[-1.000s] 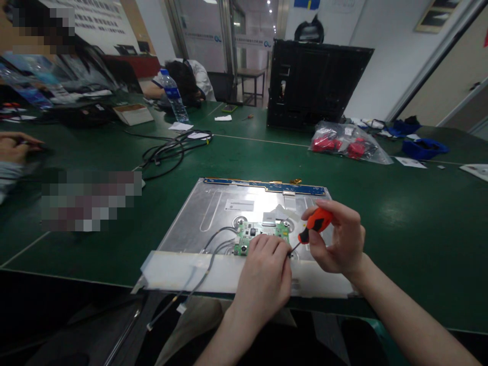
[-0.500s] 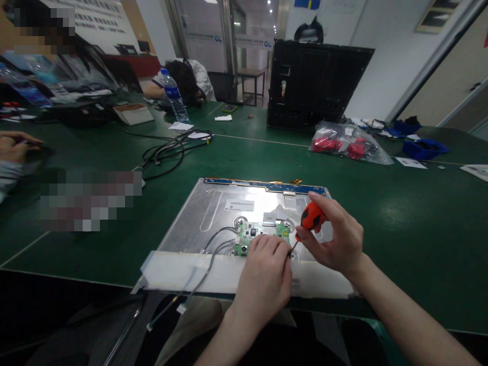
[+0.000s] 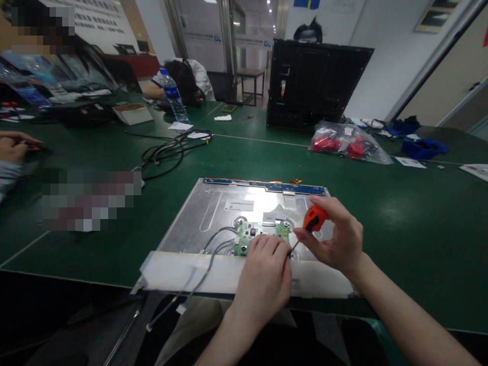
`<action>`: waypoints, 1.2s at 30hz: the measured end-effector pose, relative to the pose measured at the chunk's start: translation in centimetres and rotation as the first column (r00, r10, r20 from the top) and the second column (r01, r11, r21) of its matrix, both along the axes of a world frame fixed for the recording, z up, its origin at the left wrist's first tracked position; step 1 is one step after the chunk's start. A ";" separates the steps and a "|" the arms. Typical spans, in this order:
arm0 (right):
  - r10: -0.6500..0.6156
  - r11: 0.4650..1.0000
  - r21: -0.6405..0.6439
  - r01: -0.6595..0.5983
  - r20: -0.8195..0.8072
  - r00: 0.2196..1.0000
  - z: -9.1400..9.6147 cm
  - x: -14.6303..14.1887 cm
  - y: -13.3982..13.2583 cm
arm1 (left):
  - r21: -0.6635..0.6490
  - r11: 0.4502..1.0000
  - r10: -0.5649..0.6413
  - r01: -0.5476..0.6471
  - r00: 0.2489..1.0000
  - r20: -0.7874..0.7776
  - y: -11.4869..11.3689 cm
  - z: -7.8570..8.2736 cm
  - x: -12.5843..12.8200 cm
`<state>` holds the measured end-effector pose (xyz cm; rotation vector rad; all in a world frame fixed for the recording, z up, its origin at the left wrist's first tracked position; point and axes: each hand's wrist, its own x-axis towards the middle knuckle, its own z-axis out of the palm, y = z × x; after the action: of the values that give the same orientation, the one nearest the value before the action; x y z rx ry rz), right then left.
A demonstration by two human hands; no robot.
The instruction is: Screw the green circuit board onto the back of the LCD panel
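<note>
My right hand [image 3: 337,235] pinches the orange and black handle of a screwdriver [image 3: 315,217] between thumb and fingers. The tool tilts, and its thin shaft runs down to the lower right corner of a green circuit board [image 3: 263,230]. My left hand [image 3: 267,269] is closed over that corner, fingertips by the screwdriver's tip; what they hold, if anything, is hidden. Beneath the board lies a silver metal display panel [image 3: 190,223] with a blue circuit strip [image 3: 244,183] along its far edge. Grey cables [image 3: 213,259] run from the board over a whitish film [image 3: 171,274] at the near edge.
Black cables [image 3: 171,150] lie coiled on the green table [image 3: 400,239]. Farther back stand a black screen housing [image 3: 316,86], a bag with red parts [image 3: 346,145] and a water bottle [image 3: 173,96]. Another person's hand [image 3: 15,147] is at the left edge; someone rests head-down behind the bottle.
The screwdriver's handle has turned and leans slightly more to the right in my right fingers. My left hand and the panel have stayed in place.
</note>
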<state>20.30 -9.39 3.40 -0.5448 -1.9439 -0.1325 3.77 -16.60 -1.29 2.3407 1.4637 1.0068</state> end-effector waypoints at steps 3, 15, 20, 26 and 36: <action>-0.073 0.997 0.010 0.073 0.022 0.997 0.2 -0.1 -0.2 | -0.014 1.000 -0.007 0.007 1.000 -0.001 0.0 0.1 0.0; -0.001 1.000 -0.015 0.000 -0.038 0.999 -0.5 -0.1 -0.4 | -0.029 0.999 -0.017 0.017 1.000 0.009 0.0 0.1 0.0; 0.038 0.997 -0.060 -0.038 -0.006 0.999 -0.3 0.0 -0.3 | -0.027 1.000 -0.015 0.015 1.000 0.006 0.0 0.0 0.0; -0.011 1.000 0.018 0.010 0.019 1.000 0.2 0.0 -0.2 | -0.002 1.000 -0.002 0.002 1.000 -0.003 0.1 -0.2 0.1; -0.132 0.991 0.037 0.130 0.062 0.989 0.7 -0.3 -0.6 | -0.027 1.000 -0.016 0.016 1.000 0.007 0.0 0.0 0.0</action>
<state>20.02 -10.03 4.07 -0.6537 -1.9643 -0.2675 3.76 -16.58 -1.27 2.3238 1.4451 0.9837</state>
